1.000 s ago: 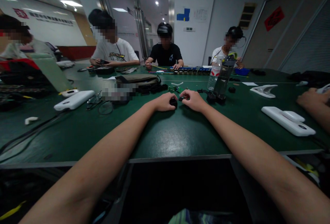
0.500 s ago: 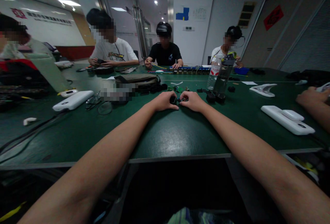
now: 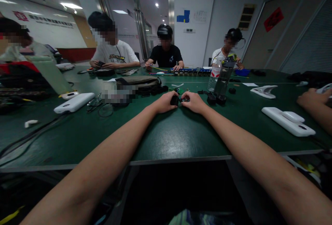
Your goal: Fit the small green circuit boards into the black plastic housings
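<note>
Both my arms stretch forward over the green table [image 3: 178, 138]. My left hand [image 3: 166, 102] is closed around a small black box-like case [image 3: 174, 100]. Close beside it, my right hand [image 3: 192, 102] pinches a small dark part with bits of red and green [image 3: 185, 98], perhaps a circuit board; the fingers hide most of it. The two held pieces nearly meet, and I cannot tell whether they touch. Just beyond my hands lie green circuit boards [image 3: 178, 91]. Small black blocks [image 3: 211, 98] stand right of my right hand.
A dark water bottle [image 3: 225, 80] and a clear bottle [image 3: 214, 76] stand to the right. White power banks lie left [image 3: 74, 103] and right [image 3: 287, 121]. A grey pouch [image 3: 138, 82] lies behind my left hand. Several people sit around the table; another person's arm [image 3: 315, 102] rests at the right.
The black case in my left hand has turned slightly, its near side now facing me more. My right hand has barely moved. The view has shifted slightly.
</note>
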The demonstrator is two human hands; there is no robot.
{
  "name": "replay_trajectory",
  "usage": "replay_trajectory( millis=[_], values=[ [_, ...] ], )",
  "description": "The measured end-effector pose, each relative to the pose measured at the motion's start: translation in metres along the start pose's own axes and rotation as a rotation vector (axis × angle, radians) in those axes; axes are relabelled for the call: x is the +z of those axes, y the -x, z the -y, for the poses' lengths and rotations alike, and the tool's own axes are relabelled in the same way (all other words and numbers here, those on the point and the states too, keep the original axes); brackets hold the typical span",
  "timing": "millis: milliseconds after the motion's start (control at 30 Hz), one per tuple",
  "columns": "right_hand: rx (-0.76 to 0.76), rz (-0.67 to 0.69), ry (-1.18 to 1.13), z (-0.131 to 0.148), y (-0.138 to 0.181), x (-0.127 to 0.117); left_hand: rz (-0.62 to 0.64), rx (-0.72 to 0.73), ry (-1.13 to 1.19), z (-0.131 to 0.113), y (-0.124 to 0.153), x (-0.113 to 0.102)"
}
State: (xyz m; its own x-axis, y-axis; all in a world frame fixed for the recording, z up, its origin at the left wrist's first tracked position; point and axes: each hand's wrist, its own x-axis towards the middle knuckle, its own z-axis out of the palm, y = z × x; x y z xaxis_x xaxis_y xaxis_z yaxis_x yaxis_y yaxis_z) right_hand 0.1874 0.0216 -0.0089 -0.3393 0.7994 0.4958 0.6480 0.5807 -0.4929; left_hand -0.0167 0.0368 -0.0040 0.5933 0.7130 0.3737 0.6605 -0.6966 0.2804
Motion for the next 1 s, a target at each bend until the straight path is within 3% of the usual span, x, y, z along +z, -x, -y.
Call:
replay_trajectory(
  millis=[500, 1000],
  values=[
    [-0.041, 0.059, 0.037, -0.0012, -0.0007, 0.0001, 0.022, -0.011, -0.021, 0.0006, 0.0001, -0.0004],
    [0.027, 0.039, -0.001, 0.0023, 0.0002, -0.0017, 0.023, -0.033, -0.010, 0.0063, 0.0018, 0.0025]
  ],
)
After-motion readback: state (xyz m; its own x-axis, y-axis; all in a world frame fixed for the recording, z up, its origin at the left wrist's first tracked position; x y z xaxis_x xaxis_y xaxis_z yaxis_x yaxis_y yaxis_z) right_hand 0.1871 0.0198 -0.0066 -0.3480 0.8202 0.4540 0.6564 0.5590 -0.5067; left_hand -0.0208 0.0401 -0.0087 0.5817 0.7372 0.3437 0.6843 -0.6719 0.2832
